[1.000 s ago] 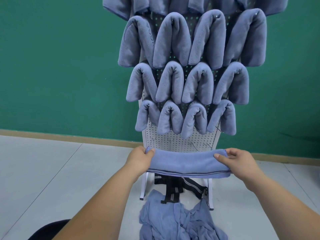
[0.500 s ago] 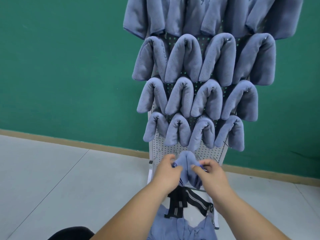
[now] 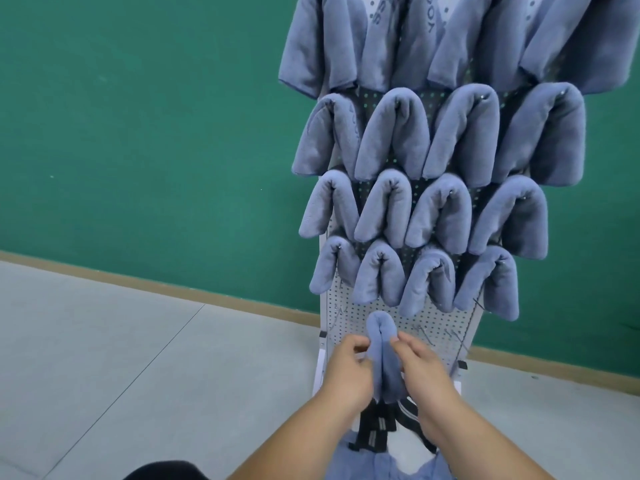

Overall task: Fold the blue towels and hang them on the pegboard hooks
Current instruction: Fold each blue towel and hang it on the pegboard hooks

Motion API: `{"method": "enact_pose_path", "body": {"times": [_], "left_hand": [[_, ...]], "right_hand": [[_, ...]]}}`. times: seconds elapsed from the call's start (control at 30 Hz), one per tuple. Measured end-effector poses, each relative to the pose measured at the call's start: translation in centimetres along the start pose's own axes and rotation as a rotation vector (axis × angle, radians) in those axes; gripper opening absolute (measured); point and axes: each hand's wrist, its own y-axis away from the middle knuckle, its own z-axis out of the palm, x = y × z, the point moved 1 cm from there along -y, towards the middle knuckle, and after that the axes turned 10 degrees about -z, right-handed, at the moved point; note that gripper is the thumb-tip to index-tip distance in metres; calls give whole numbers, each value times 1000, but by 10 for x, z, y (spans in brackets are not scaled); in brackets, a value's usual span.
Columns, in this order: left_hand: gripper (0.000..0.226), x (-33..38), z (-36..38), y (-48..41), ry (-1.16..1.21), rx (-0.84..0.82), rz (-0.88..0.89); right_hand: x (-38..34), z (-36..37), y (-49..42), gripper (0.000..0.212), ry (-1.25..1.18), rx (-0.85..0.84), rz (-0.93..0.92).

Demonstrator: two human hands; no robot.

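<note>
Head view: left hand, right hand pinch plush arch-folded blue towel against perforated pegboard.

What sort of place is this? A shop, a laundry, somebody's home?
Probably a plain room set up for practice or filming, not a home or shop. It shows a bare green wall, a grey tiled floor, and a free-standing pegboard hung with rows of identical blue towels.

A flat, matte green painted wall fills the back. A narrow tan baseboard strip runs along its foot. Below lies a pale grey tiled floor, crossed diagonally by 1 thin dark seam, evenly lit.
</note>
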Motion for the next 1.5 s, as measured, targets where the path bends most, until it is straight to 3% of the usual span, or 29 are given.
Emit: {"method": "enact_pose_path", "body": {"times": [0.13, 0.23, 0.33, 0.47, 0.67, 0.8, 1.07, 1.27, 1.5], "left_hand": [[15, -2, -9, -8, 191, 26, -26], [40, 1, -17, -21, 322, -7, -37], [27, 7, -28, -31, 334, -11, 27], [40, 5, -45, -51, 216, 51, 161], [39, 14, -62, -73, 17, 180, 380], [26, 26, -66, -88, -53, 249, 436], [27, 25, -56, -125, -182, 316, 266], [17, 30, -59, -151, -75, 303, 328], [19, 12, -56, -176, -220, 279, 277]], "right_hand": [[-9, 18, -5, 8, 24, 6, -98], [-5, 34, -10, 23, 66, 18, -149], [-7, 49, -16, 38, 123, -36, -222], [-7, 73, -30, 41, 246, -83, -345], [0, 102, -46, 41, 402, 164, -483], [-4, 108, -60, 39, 486, 228, -537], [9, 117, -86, 23, 646, 297, -383], [11, 121, -109, 26, 551, 274, -384], [34, 124, -126, 26, 745, 182, -346]]}}
